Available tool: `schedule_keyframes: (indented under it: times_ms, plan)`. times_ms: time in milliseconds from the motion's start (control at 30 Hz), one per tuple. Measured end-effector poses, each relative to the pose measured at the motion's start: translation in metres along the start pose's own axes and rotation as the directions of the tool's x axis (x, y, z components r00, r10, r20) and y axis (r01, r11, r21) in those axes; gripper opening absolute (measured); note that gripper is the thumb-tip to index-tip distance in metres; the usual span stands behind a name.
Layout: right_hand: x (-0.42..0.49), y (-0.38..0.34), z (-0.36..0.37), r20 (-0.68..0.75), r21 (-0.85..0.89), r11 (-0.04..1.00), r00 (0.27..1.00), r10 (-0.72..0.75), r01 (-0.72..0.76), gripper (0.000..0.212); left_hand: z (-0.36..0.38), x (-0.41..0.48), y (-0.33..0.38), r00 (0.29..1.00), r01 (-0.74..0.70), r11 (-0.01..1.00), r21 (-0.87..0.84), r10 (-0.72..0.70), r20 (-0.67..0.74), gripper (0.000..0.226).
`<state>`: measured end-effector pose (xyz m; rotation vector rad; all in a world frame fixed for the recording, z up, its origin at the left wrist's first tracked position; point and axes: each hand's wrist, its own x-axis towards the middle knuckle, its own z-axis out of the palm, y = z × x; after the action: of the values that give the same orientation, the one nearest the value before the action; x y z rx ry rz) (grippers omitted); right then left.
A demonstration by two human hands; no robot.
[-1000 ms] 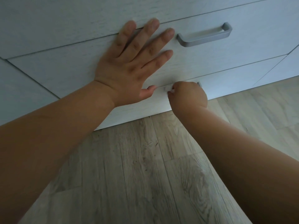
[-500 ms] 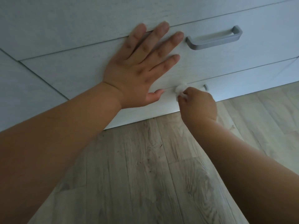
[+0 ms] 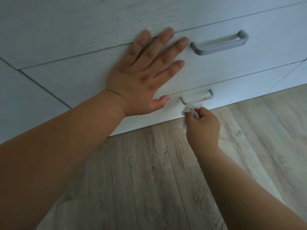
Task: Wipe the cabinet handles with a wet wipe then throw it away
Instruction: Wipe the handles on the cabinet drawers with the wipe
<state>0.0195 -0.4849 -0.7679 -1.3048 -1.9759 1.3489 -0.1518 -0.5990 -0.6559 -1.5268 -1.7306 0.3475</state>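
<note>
White wet wipe point(image 3: 191, 109) came off the lower drawer handle point(image 3: 211, 94). A second earlier your right hand point(image 3: 202, 125) was fisted over that bar and hid nearly all of it. Half a second earlier the wipe sat at the bar's left end. At this frame your hand had dropped below the handle, so the whole bar showed. The wipe was bunched just under its left part, touching the underside or barely off it; I couldn't tell which. Right-hand fingers were curled tight round the wad, with a tail of it hanging below the knuckles. Your left hand point(image 3: 142, 75) hadn't moved: flat, fingers spread, pressed on the middle drawer front point(image 3: 232, 67) and holding nothing, fingertips near the upper handle point(image 3: 219, 45) but not on it. My read: the top and front of the lower bar were done, and you were either finishing the underside or pulling away. I couldn't tell from this whether the upper handle had been wiped. The wipe was still in hand, so the throw-away step hadn't been done, and no bin was in view over the wood-look floor point(image 3: 149, 171).
</note>
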Motion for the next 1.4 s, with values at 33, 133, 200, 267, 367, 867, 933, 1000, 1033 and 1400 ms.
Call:
schedule_keyframes:
  times_ms: [33, 133, 200, 267, 367, 867, 933, 1000, 1033, 1400]
  plan:
    - [-0.004, 0.003, 0.003, 0.049, 0.126, 0.985, 0.993, 0.109, -0.114, 0.025, 0.0, 0.0, 0.0, 1.0, 0.002, 1.0, -0.001, -0.002, -0.009, 0.08]
    - [-0.002, 0.001, 0.012, 0.246, 0.495, 0.738, 0.889, 0.386, -0.458, 0.022, 0.001, 0.0, 0.0, 0.999, 0.012, 1.0, -0.013, -0.012, -0.035, 0.078]
    - [0.007, -0.007, 0.016, 0.372, 0.652, 0.508, 0.821, 0.432, -0.563, 0.014, 0.001, 0.0, 0.0, 0.999, 0.014, 1.0, -0.019, -0.014, -0.044, 0.077]
    - [0.015, -0.013, 0.022, 0.451, 0.722, 0.341, 0.783, 0.429, -0.603, 0.01, 0.001, 0.0, 0.001, 0.998, 0.013, 1.0, -0.022, -0.014, -0.056, 0.076]
    - [0.018, -0.018, 0.03, 0.475, 0.752, 0.275, 0.782, 0.402, -0.599, 0.015, 0.003, -0.001, 0.0, 0.997, 0.017, 1.0, -0.024, -0.019, -0.08, 0.075]
    - [0.022, -0.022, 0.056, 0.127, 0.536, 0.731, 0.896, 0.425, -0.423, 0.03, 0.014, 0.0, 0.011, 0.993, 0.007, 0.999, -0.032, -0.01, -0.114, 0.068]
    - [0.02, -0.011, 0.051, 0.126, 0.573, 0.715, 0.904, 0.408, -0.402, 0.029, 0.015, 0.001, 0.012, 0.992, 0.009, 0.999, -0.042, -0.014, -0.124, 0.068]
    - [0.017, -0.007, 0.051, 0.134, 0.622, 0.68, 0.909, 0.395, -0.387, 0.028, 0.015, 0.001, 0.012, 0.992, 0.008, 0.999, -0.038, -0.013, -0.124, 0.067]
    - [0.018, -0.009, 0.053, 0.138, 0.644, 0.657, 0.904, 0.404, -0.391, 0.026, 0.015, 0.001, 0.011, 0.993, 0.009, 0.999, -0.036, -0.013, -0.12, 0.066]
    - [0.031, -0.009, 0.051, 0.262, 0.731, 0.528, 0.893, 0.367, -0.432, 0.014, 0.015, 0.002, 0.012, 0.994, 0.007, 1.0, -0.011, -0.008, -0.111, 0.064]
